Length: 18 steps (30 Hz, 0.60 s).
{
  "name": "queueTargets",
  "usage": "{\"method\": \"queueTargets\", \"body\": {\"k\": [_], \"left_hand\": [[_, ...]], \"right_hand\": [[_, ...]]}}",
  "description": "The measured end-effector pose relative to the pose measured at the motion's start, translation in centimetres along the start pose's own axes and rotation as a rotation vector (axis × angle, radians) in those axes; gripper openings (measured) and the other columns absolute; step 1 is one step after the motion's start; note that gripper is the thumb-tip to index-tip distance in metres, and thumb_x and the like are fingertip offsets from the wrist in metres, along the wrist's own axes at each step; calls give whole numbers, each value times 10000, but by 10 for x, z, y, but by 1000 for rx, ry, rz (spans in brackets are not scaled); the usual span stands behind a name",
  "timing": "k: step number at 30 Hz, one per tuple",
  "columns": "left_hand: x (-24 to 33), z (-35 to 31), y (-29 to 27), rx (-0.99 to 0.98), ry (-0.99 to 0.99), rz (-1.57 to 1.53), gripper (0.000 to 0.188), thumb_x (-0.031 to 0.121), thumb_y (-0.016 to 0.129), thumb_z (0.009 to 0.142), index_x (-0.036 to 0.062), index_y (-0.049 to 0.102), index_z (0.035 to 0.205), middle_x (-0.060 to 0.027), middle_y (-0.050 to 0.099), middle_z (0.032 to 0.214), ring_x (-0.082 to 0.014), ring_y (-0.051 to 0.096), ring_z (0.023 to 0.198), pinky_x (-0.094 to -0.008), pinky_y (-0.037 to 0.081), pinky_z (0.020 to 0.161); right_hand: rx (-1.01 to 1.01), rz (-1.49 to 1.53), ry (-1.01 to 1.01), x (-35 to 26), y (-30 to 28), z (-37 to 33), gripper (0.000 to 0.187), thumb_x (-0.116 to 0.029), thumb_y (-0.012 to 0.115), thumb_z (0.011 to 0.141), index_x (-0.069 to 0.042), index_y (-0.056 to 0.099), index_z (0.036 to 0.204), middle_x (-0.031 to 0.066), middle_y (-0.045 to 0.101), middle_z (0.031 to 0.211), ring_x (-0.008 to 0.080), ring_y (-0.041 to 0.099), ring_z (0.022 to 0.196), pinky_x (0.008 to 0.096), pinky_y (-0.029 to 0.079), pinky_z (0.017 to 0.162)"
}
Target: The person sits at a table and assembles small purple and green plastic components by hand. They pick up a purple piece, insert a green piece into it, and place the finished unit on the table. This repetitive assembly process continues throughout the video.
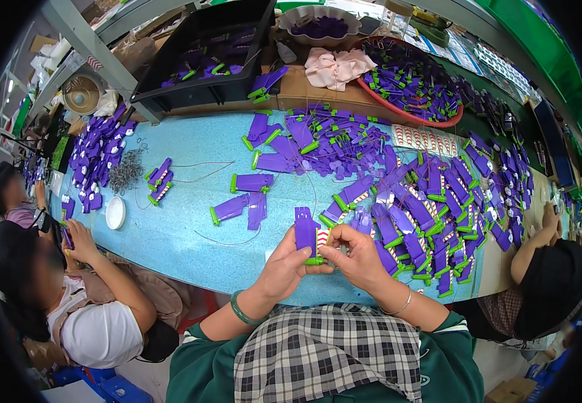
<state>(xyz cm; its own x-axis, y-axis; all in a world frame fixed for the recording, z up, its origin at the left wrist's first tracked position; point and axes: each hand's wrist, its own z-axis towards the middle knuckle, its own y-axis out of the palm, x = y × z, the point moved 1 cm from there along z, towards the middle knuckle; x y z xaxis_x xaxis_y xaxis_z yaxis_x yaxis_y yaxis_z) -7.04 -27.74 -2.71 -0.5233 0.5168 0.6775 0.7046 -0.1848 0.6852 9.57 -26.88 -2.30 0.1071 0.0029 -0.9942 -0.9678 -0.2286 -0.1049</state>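
Okay, so the biggest thing by far is the pale blue bench (190, 218), spreading out beyond and to both sides of the left grip (281, 269) and right grip (359, 260). A co-worker in a white top (106, 329) is well off to the left of the grips, and another person (554, 285) is well off to the right.

Next down is a black bin (197, 101), beyond the grips and to their left, with purple and green parts inside. The big heap of purple-and-green parts (422, 215) starts just beside the right grip and runs out past it. Beyond that heap there's a red basket (408, 119), also loaded. A smaller purple pile (96, 158) lies far left of the grips.

A pale scalloped bowl (291, 23) is way out past the grips, with a pink cloth (335, 67) a bit nearer. Off to the left there's a tangle of grey wire (127, 169) and, nearer, a little white dish (115, 213).

Then the purple piece (305, 228) with its green end, right between the grips: the left one clasps it, thumb across the front, and the right one pinches its side at the red-and-white striped patch (322, 238).
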Motion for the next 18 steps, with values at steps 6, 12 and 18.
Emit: {"method": "queueTargets", "body": {"k": [6, 12, 18], "left_hand": [[-2, 0, 0, -7, 12, 3, 472, 45, 405, 928, 82, 278, 1382, -136, 508, 1246, -258, 562, 1125, -448, 541, 890], [-2, -1, 4, -19, 42, 65, 453, -28, 427, 889, 63, 337, 1323, -130, 523, 1214, -240, 569, 1106, -421, 545, 888], [-5, -2, 6, -64, 101, 376, 354, 17, 493, 930, 36, 393, 1269, -76, 513, 1166, -182, 552, 1081, -364, 567, 846]], "right_hand": [[30, -162, -106, -9, -1, -1, 144, -81, 712, 784, -12, 586, 785, 53, 571, 705, 143, 550, 655, 283, 447, 612], [46, -228, -172, -12, -2, -3, 146, -81, 721, 766, -22, 588, 765, 65, 581, 694, 174, 535, 647, 298, 429, 589], [116, -266, -271, -10, -4, -6, 181, -99, 748, 747, -37, 588, 690, 58, 582, 645, 182, 522, 616, 301, 409, 551]]}}
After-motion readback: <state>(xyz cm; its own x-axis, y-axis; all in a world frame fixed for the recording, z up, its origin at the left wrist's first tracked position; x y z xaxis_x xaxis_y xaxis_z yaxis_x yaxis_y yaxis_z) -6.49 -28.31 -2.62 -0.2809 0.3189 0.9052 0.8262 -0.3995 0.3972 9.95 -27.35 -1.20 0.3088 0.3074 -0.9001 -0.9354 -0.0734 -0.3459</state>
